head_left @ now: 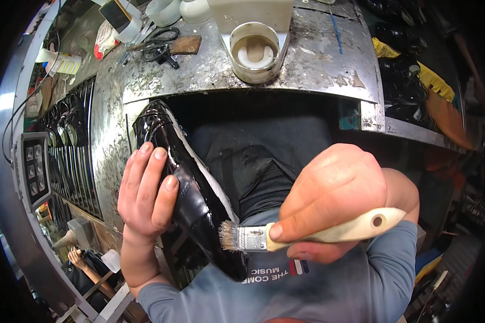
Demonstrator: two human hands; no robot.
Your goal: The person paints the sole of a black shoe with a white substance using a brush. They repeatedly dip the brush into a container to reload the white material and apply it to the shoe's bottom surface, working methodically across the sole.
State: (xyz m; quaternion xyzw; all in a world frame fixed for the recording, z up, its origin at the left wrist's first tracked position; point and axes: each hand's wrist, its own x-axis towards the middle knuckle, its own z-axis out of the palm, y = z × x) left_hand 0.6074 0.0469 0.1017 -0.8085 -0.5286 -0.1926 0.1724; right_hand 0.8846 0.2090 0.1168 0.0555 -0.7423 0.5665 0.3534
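Observation:
A glossy black shoe (191, 199) is tilted lengthwise in front of my body, with a whitish strip along its sole edge. My left hand (145, 188) is wrapped round its side, fingers pressed on the dark upper. In my right hand (334, 188) is a flat paintbrush (350, 230) with a pale wooden handle and a metal ferrule. My thumb lies on the handle close to the ferrule. The bristles meet the shoe's edge near its lower end. Part of the shoe's far side is hidden.
Ahead, a worn metal bench (318, 59) holds a cup (255, 54) of cloudy liquid, black scissors (159, 46) and a brown block (186, 44). Black shoes (404, 81) sit on a rack at right. A switch panel (35, 168) is at left. Another person's hand (77, 257) shows lower left.

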